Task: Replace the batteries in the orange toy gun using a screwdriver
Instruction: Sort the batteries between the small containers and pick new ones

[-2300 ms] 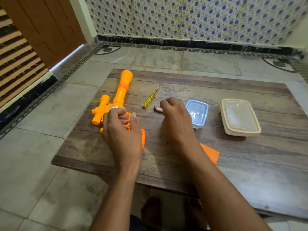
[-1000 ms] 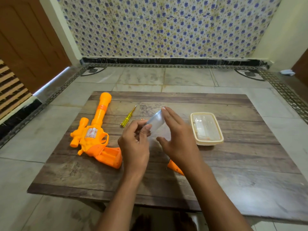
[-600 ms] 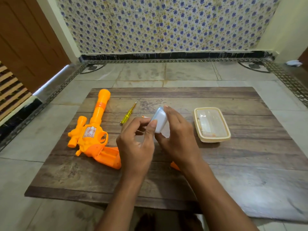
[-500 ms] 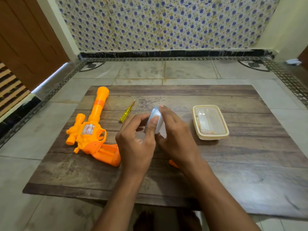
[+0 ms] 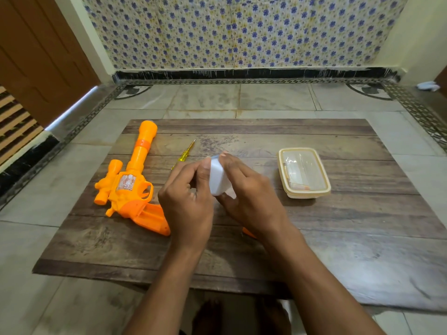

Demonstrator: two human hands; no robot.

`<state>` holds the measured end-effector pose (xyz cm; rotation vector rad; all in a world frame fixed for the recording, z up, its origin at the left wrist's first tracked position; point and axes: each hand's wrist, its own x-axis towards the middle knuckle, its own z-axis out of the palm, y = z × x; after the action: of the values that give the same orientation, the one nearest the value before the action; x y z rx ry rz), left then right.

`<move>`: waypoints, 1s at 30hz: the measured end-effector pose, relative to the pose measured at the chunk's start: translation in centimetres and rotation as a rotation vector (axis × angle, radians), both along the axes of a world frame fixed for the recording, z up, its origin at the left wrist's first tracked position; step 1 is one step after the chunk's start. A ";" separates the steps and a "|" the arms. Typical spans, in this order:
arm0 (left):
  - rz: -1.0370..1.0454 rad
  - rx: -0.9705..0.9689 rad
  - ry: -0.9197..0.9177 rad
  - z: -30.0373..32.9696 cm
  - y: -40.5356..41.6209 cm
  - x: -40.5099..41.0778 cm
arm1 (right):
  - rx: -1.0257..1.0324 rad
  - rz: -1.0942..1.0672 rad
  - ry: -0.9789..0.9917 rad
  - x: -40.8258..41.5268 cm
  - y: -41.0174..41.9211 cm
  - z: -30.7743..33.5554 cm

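Observation:
The orange toy gun (image 5: pixel 130 187) lies flat on the left of the wooden table (image 5: pixel 338 238), barrel pointing away, its grip open toward me. A yellow-handled screwdriver (image 5: pixel 185 153) lies just right of the barrel. At the table's middle both hands hold a small translucent plastic box (image 5: pixel 217 177) tipped on its side. My left hand (image 5: pixel 186 197) has curled fingers and its thumb against the box's left face. My right hand (image 5: pixel 251 197) grips it from the right and below. An orange cover piece (image 5: pixel 249 232) peeks out under my right wrist. No batteries show.
A cream rectangular container (image 5: pixel 303 172) with a clear lid sits on the right of the table. The low table stands on a tiled floor, with a patterned wall behind, a wooden door at the left and my feet under the near edge.
My left hand let go of the gun and came to the middle. My right hand lifted the small box off the table and tipped it on its side between both hands.

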<state>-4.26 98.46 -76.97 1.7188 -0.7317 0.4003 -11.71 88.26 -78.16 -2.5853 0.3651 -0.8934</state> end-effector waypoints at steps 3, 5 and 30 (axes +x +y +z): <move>0.046 -0.024 0.006 0.1 0.1 -0.1 | -0.028 0.008 -0.011 0.2 0.4 0.2; 0.078 -0.027 0.007 0.0 0.2 -0.1 | -0.053 0.017 -0.019 0.3 0.7 0.4; -0.369 -0.104 0.346 -0.5 0.1 1.3 | 0.154 -0.099 -0.034 -0.8 -0.8 0.9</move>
<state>-3.00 98.60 -77.43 1.4654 -0.7378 -0.1111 -12.51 87.45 -77.23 -2.4261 0.5354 -0.9037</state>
